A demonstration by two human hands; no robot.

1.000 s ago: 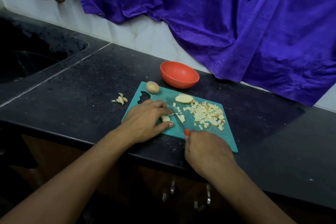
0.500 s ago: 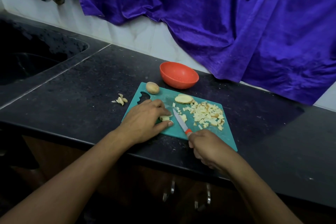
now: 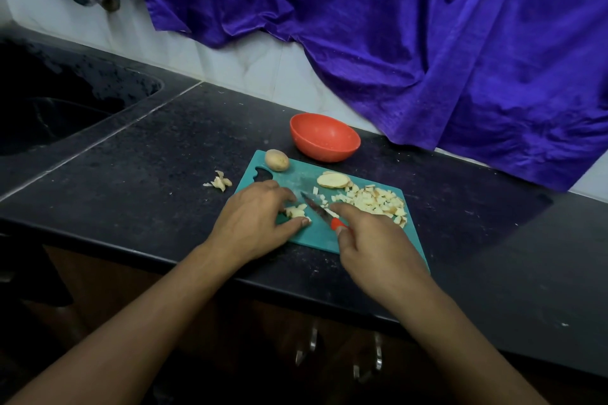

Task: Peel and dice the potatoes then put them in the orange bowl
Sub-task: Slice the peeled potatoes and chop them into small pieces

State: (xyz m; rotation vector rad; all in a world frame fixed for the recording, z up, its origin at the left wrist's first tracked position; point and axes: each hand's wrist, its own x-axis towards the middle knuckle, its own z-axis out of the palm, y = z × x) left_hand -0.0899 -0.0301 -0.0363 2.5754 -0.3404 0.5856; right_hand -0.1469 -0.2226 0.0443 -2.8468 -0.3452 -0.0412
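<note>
On the teal cutting board, my left hand pinches a half-cut potato piece while my right hand grips the knife (forefinger stretched forward); diced potato lies alongside, the orange bowl just beyond the board.

R hand moved fwd, index finger now out beside knife.

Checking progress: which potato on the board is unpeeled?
The whole potato at the far-left corner of the cutting board, brown-skinned; the rest is pale cut flesh.
</note>
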